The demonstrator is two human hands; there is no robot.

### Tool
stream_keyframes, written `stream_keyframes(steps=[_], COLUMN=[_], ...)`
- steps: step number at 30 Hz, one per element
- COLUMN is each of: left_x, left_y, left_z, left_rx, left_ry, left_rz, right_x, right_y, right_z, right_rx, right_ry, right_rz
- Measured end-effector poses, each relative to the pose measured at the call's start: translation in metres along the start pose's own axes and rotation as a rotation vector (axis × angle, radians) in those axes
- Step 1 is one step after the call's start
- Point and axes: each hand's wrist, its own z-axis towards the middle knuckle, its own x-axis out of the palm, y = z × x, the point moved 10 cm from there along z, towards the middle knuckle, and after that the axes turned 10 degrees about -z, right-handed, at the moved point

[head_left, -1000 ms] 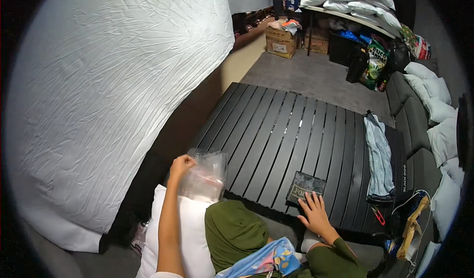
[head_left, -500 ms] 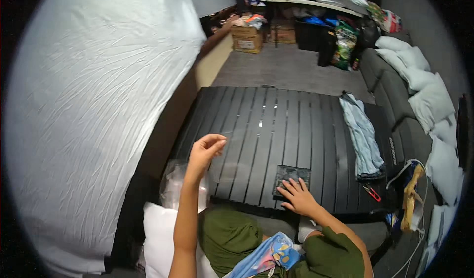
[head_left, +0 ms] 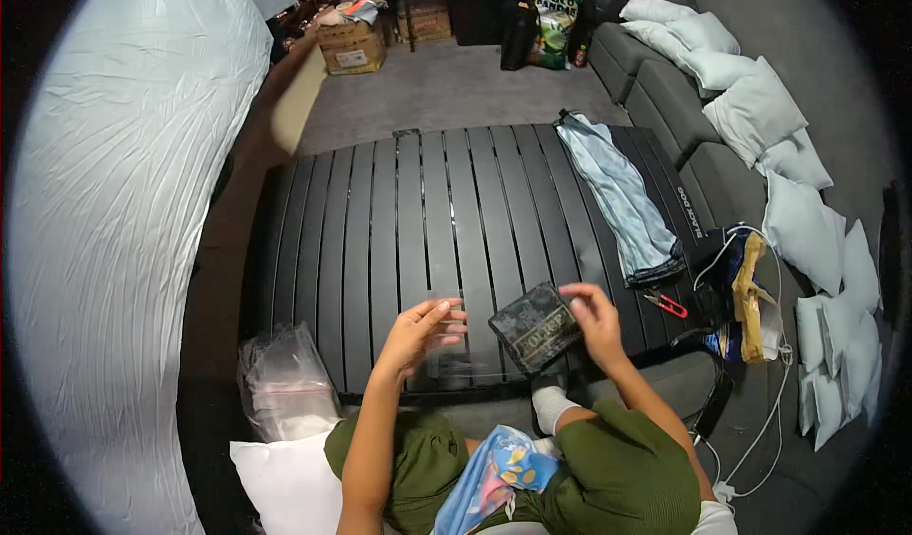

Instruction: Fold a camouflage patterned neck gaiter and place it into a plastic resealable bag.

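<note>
My right hand [head_left: 598, 324] grips the right edge of a flat, dark, square piece [head_left: 534, 330] with lettering on its face. Whether this is folded cloth or a packet, I cannot tell. It is tilted, raised at the near edge of the black slatted table [head_left: 399, 221]. To its left, my left hand [head_left: 421, 334] has its thumb and fingers closed on a clear plastic bag [head_left: 472, 362], which is so transparent that only faint edges show. A stack of clear plastic bags [head_left: 290, 388] lies to the left of my left forearm.
A folded light-blue garment [head_left: 622, 193] lies on the table's right side, with red-handled snips [head_left: 670, 305] near it. White pillows [head_left: 760, 117] line the grey sofa [head_left: 727, 179]. A white cable [head_left: 781, 383] runs down at the right. A cardboard box [head_left: 351, 48] stands at the back.
My right hand has lifted the dark square piece off the table by its edge. My left hand has come lower, nearer to it, with the clear bag. The view has shifted to the right.
</note>
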Motion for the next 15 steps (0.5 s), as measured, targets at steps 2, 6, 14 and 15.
stream_keyframes(steps=[2, 6, 14, 15], left_x=[0.009, 0.027, 0.012, 0.010], left_y=[0.002, 0.012, 0.020, 0.007], left_z=[-0.004, -0.012, 0.005, 0.001], left_rx=[-0.016, -0.078, 0.267, 0.462], left_ry=[0.050, 0.173, -0.042, -0.167], left_rz=[-0.006, 0.043, 0.208, 0.378], right_x=[0.017, 0.073, 0.167, 0.171], right_y=[-0.011, -0.033, 0.017, 0.010], right_z=[0.014, 0.008, -0.034, -0.035], right_rx=[0.149, 0.520, 0.381, 0.374], right_ry=[0.076, 0.454, 0.761, 0.720], right_rz=[0.431, 1.160, 0.797, 0.740])
